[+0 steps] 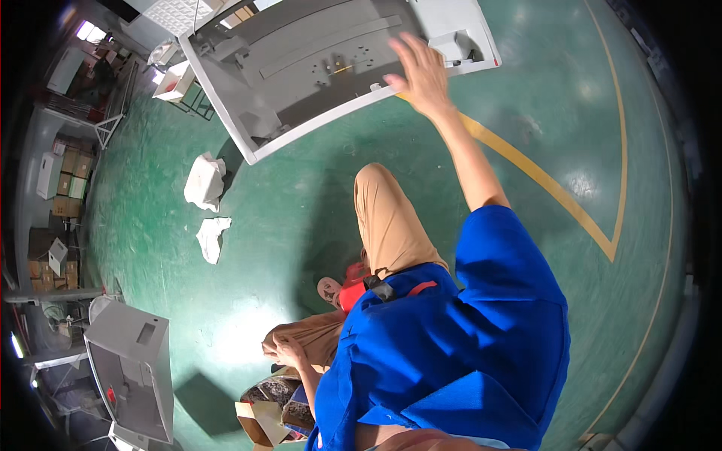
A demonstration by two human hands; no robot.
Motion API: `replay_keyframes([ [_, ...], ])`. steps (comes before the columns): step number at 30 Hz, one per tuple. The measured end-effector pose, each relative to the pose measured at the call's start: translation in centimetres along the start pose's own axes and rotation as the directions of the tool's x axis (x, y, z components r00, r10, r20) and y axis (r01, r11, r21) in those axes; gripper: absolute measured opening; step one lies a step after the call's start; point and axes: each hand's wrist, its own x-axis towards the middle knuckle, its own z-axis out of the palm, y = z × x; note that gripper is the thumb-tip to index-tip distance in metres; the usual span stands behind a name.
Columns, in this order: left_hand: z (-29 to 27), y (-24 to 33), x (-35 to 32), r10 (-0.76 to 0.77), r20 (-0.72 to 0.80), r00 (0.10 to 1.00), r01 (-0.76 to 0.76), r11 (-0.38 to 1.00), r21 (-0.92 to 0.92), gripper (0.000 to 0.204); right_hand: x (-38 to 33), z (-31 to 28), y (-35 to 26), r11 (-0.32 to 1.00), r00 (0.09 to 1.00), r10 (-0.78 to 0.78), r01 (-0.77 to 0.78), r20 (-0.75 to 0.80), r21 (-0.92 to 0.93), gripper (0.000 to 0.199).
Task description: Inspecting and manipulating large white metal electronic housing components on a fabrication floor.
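A large grey metal cabinet shell [301,139] with a white rim stands ahead of me, its open side facing up. My right hand [423,79] is stretched out over its near rim, fingers spread and nothing in them. Several small dark pieces [331,71] and a yellowish bit [344,68] lie on the grey inner panel, left of that hand. My left hand [288,352] rests on my left knee, on the brown trousers, and appears to hold nothing. A red object [353,287], its kind unclear, is between my legs.
An open cardboard box [259,421] with dark contents stands beside my left leg. Another grey cabinet [139,361] is at the lower left. White wrapped bundle [204,182] and white cloth [213,239] lie on the green floor. Stacked cartons [71,177] line the far left.
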Motion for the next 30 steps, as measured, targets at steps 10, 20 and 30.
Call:
replay_keyframes([
  [10, -1.1, 0.3, 0.8, 0.006, 0.043, 0.999, -0.004, 0.999, -0.038, 0.043, -1.6, -3.5, 7.8, 0.992, 0.998, 0.066, -0.068, -0.018, -0.102, 0.043],
  [20, -0.6, 5.4, 3.2, 0.484, -0.062, 0.873, -0.453, 0.757, -0.471, 0.03, -2.1, -3.8, 6.8, 0.994, 0.999, 0.003, 0.003, 0.054, -0.106, 0.046],
  [30, -16.1, 28.8, -2.1, 0.795, -0.455, 0.402, -0.829, 0.105, -0.549, 0.021, -2.4, -5.1, 3.5, 0.89, 0.991, 0.093, -0.04, -0.096, 0.453, 0.041],
])
